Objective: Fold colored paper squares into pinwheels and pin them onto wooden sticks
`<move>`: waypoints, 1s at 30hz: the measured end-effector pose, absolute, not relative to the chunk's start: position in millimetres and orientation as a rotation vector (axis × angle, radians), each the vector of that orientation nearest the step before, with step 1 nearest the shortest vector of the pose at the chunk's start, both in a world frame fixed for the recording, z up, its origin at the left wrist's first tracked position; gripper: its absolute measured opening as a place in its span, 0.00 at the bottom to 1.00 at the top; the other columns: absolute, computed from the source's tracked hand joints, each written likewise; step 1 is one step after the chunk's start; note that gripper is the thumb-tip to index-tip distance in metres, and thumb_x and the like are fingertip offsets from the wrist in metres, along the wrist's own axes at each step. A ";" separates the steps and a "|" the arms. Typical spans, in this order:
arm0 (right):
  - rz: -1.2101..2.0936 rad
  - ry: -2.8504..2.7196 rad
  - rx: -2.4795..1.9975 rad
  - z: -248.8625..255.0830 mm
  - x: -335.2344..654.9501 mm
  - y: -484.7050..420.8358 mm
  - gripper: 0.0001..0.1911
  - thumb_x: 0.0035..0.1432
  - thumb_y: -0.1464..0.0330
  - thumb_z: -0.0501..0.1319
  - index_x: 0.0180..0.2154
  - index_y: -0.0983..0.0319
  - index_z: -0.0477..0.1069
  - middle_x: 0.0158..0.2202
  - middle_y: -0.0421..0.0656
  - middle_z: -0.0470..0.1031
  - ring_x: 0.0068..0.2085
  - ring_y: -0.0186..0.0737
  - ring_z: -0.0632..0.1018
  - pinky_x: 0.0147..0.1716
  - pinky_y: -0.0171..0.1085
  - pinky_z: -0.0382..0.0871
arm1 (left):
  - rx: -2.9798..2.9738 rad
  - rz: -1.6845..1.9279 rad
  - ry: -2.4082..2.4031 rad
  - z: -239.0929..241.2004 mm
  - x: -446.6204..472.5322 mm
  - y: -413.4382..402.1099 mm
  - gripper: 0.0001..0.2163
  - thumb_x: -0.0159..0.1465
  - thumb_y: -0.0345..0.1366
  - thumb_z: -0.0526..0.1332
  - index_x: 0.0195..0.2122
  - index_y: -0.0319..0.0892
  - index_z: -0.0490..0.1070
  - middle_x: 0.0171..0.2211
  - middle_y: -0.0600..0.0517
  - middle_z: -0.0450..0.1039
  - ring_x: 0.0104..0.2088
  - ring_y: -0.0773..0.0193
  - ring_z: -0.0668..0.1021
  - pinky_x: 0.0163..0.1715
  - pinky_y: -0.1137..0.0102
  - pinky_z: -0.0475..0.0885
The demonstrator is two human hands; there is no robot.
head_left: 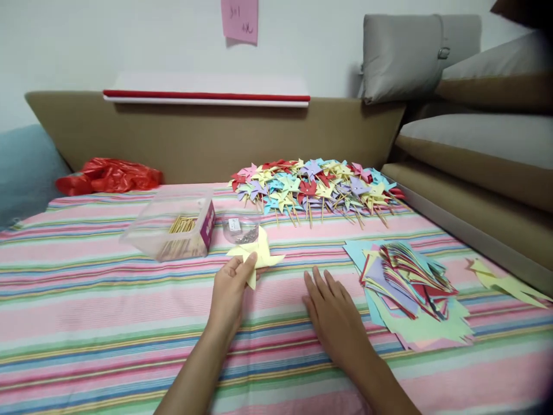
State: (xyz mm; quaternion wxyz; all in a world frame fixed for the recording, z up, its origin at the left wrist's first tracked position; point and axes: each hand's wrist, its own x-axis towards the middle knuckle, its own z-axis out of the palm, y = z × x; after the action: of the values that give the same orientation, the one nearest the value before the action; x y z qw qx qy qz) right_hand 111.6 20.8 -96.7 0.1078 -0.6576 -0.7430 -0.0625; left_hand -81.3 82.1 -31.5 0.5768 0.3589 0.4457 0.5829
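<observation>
My left hand (233,285) pinches a pale yellow paper pinwheel (263,245) at its middle, thumb on top, just above the striped cloth (108,323). No stick shows on this pinwheel. To its right, my right hand (330,311) lies flat on the cloth, fingers stretched out and holding nothing. Behind the pinwheel sits a small clear dish (231,233) with tiny dark pieces and a white-labelled item in it. A clear plastic box (151,225) on its side, left of the dish, contains many short wooden sticks (184,225).
Finished pinwheels on sticks (311,184) are heaped at the back. Cut coloured paper (406,282) is piled on the right, beside loose yellow paper (501,279). A red plastic bag (110,176) lies at the back left. Grey cushions (484,144) border the right side.
</observation>
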 end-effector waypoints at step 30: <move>0.486 -1.675 -1.219 -18.7 85.4 35.7 0.05 0.64 0.73 0.64 0.36 0.58 0.75 0.34 0.36 0.76 0.27 0.30 0.67 0.26 0.33 0.63 | 0.975 1.198 0.946 -44.8 -64.8 55.7 0.13 0.65 0.45 0.66 0.32 0.40 0.71 0.27 0.55 0.69 0.30 0.69 0.68 0.31 0.74 0.63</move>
State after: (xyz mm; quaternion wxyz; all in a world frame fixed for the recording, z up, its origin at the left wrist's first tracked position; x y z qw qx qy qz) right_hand 85.4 35.7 -18.7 0.4853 -0.5009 -0.6883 0.1998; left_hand -64.8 55.7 -44.8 0.6171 0.4237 0.4109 0.5205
